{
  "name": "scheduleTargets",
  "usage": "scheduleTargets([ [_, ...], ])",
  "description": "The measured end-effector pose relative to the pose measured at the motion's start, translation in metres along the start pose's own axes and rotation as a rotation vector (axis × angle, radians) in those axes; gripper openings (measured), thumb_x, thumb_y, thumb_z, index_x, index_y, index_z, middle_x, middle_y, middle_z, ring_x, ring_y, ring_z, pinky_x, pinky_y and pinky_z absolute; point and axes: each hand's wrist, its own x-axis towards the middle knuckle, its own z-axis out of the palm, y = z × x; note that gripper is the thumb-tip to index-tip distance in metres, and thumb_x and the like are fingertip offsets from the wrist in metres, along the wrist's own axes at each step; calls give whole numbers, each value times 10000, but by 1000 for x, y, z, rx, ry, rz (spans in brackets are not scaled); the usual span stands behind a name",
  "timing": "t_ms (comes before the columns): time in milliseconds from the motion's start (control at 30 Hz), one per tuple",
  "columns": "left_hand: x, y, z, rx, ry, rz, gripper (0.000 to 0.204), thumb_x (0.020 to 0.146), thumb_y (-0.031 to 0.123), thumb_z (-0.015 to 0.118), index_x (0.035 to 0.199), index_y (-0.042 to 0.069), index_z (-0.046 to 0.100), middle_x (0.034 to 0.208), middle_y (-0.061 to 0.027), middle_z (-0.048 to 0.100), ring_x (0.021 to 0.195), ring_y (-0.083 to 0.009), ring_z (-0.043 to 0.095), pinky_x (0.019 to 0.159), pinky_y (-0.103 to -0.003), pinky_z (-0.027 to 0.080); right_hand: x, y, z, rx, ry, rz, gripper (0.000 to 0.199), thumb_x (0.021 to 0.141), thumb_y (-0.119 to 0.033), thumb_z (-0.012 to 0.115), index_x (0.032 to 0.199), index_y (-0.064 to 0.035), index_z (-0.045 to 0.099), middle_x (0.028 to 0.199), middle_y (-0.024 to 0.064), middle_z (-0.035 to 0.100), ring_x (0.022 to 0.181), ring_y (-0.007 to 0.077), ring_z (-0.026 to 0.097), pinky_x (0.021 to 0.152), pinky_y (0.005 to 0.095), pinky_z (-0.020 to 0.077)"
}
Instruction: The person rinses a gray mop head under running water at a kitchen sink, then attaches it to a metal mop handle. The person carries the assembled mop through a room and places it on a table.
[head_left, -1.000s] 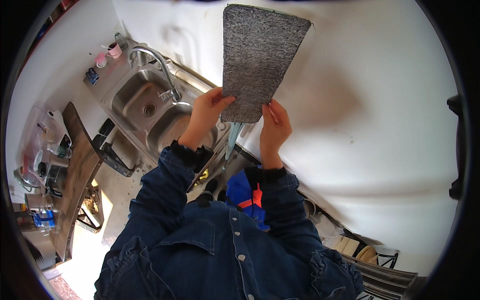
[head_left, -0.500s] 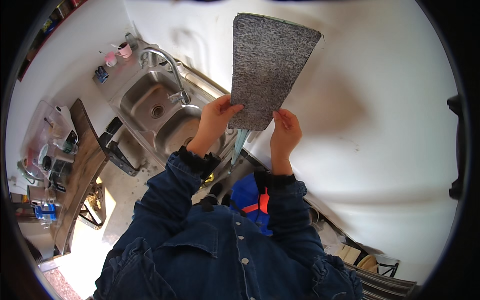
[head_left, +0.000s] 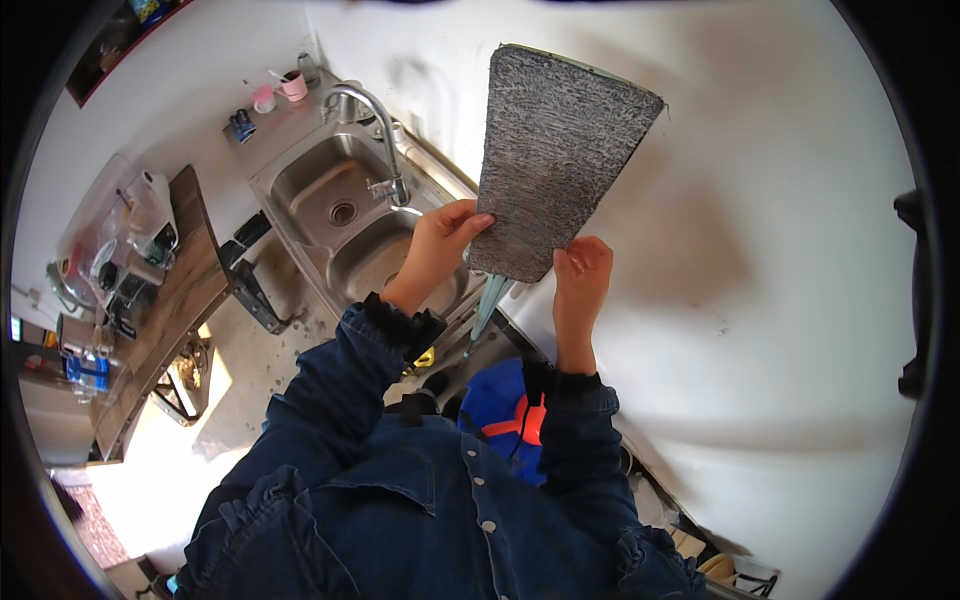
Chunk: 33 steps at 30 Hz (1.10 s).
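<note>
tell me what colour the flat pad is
Speckled grey, the flat pad; the head view shows it.

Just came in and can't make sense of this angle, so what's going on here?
A person in a dark denim jacket holds a grey flat mop pad up against the white wall. The left hand grips its lower left edge, the right hand its lower corner. A pale handle hangs below the pad. A steel double sink with a tap sits to the left.

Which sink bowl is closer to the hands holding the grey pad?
The nearer, lower bowl, right beside the left hand. The other bowl, with the round drain showing, lies farther back toward the cups. Both hands, the right hand too, hold the grey pad.
</note>
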Motion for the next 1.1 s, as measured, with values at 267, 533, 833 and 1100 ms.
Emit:
scheduleTargets([
  [267, -32, 23, 2, 46, 96, 1, 164, 953, 95, 621, 823, 12, 566, 769, 77, 484, 752, -26, 416, 695, -209, 378, -38, 39, -17, -100, -301, 189, 326, 866, 26, 685, 1170, 56, 571, 1008, 62, 657, 943, 123, 615, 867, 257, 476],
  [533, -55, 55, -28, 2, -1, 41, 198, 960, 101, 617, 1097, -36, 656, 948, 5, 679, 906, -62, 579, 848, -242, 468, -73, -7, 11, -107, -243, 102, 238, 880, 24, 680, 1102, 62, 604, 944, 43, 660, 864, 76, 589, 770, 223, 475],
  [833, -125, 108, -149, 233, -147, 156, 393, 810, 32, 766, 1174, 0, 622, 1023, -41, 690, 969, -105, 638, 897, -276, 504, -138, -95, 137, -241, -164, -8, 207, 878, 7, 687, 1061, 73, 616, 857, 33, 660, 790, 73, 574, 717, 232, 481],
  [1100, -221, 139, -317, 107, -15, 100, 200, 828, -27, 726, 1024, -23, 688, 915, -41, 710, 857, -87, 650, 771, -244, 532, -220, -126, 302, -255, -363, -11, 278, 889, 25, 662, 1153, 90, 602, 976, 63, 683, 911, 104, 621, 832, 247, 502],
])
